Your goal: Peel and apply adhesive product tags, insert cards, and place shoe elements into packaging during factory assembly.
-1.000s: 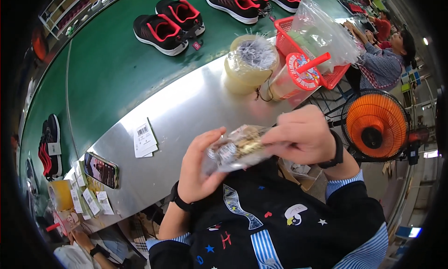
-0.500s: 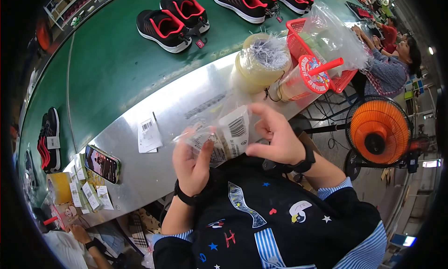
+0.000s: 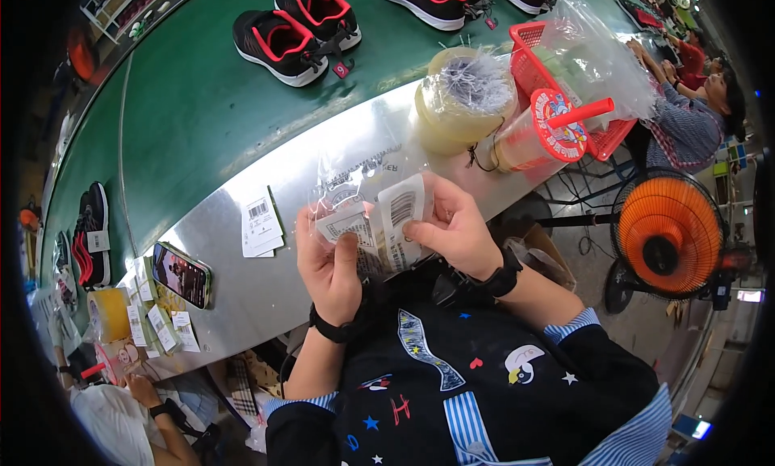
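Note:
My left hand [image 3: 327, 264] pinches a clear plastic bag [image 3: 355, 179] with dark print, its thumb on the near face. My right hand [image 3: 460, 236] is closed on the bag's other side, thumb and fingers at a white barcode label [image 3: 402, 201]. A second printed label [image 3: 353, 226] shows by the left fingers; whether both labels are stuck on or loose inside, I cannot tell. The bag is held above the metal table edge, close to my black apron. Just left of it lie white barcode cards [image 3: 258, 224], apart from both hands.
Black-and-red shoes [image 3: 299, 42] stand on the green tabletop [image 3: 186, 127]. To the right are a tub of clear ties [image 3: 468, 102], a lidded drink cup [image 3: 541, 131], a red basket [image 3: 529, 50] and an orange fan [image 3: 666, 232]. A phone [image 3: 182, 276] and tagged bundles lie left. Co-workers sit nearby.
My right hand has closed in from spread fingers and now pinches the label side of the bag. The bag looks spread flatter, with its print more visible. The view has shifted slightly.

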Action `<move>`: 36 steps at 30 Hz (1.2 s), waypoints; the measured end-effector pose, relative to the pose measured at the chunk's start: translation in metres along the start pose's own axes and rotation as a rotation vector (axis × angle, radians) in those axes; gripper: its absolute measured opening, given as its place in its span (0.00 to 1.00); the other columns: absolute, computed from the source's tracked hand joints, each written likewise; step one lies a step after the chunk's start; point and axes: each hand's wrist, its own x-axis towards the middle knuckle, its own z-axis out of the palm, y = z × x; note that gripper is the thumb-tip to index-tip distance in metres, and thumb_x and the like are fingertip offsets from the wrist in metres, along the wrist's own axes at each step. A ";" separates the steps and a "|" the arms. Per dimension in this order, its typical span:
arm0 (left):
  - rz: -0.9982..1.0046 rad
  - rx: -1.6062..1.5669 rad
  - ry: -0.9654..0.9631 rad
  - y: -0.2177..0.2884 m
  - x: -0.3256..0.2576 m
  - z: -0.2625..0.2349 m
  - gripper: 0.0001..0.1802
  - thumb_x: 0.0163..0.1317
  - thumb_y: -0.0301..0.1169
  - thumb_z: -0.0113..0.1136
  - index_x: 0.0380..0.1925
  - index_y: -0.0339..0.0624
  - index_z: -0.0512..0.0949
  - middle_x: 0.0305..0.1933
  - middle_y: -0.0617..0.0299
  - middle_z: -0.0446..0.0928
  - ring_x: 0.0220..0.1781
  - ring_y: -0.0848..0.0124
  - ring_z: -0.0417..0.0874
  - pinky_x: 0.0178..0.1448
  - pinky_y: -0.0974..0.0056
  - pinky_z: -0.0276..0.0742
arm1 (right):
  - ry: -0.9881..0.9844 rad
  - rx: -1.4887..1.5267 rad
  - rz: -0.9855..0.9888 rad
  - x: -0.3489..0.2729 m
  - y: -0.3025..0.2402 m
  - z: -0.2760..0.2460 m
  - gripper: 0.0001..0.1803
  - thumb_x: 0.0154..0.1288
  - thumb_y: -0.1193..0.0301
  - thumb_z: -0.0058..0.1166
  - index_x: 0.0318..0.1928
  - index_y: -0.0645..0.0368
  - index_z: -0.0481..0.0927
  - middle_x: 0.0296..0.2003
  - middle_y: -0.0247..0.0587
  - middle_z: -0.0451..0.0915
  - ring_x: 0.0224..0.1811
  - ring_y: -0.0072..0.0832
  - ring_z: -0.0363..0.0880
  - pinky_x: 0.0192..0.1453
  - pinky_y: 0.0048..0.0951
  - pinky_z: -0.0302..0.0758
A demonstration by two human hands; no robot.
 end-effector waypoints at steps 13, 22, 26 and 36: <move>-0.171 -0.239 -0.088 -0.006 -0.003 -0.007 0.15 0.65 0.29 0.43 0.45 0.30 0.70 0.42 0.59 0.75 0.42 0.76 0.74 0.46 0.73 0.68 | -0.118 0.260 0.131 0.007 -0.002 -0.004 0.16 0.65 0.71 0.45 0.51 0.65 0.67 0.43 0.36 0.74 0.42 0.17 0.72 0.46 0.19 0.69; -0.329 -0.272 -0.030 -0.002 0.009 -0.005 0.13 0.66 0.30 0.42 0.41 0.31 0.72 0.39 0.62 0.75 0.39 0.78 0.72 0.45 0.73 0.67 | 0.097 -0.017 -0.168 -0.002 0.013 0.009 0.04 0.64 0.74 0.47 0.34 0.62 0.71 0.24 0.25 0.71 0.25 0.08 0.65 0.27 0.12 0.62; -0.376 -0.262 -0.054 0.001 0.007 -0.006 0.14 0.63 0.30 0.45 0.41 0.29 0.72 0.39 0.59 0.76 0.40 0.75 0.74 0.45 0.72 0.68 | 0.064 -0.227 -0.286 -0.005 0.015 0.008 0.03 0.63 0.75 0.47 0.34 0.62 0.70 0.23 0.25 0.70 0.24 0.07 0.63 0.27 0.12 0.60; -0.575 -0.255 -0.062 -0.003 0.011 0.002 0.19 0.66 0.39 0.44 0.34 0.33 0.77 0.34 0.60 0.77 0.32 0.80 0.76 0.33 0.72 0.71 | 0.269 -0.147 -0.471 -0.008 0.020 0.019 0.09 0.59 0.81 0.48 0.40 0.62 0.64 0.23 0.32 0.72 0.21 0.11 0.66 0.25 0.13 0.62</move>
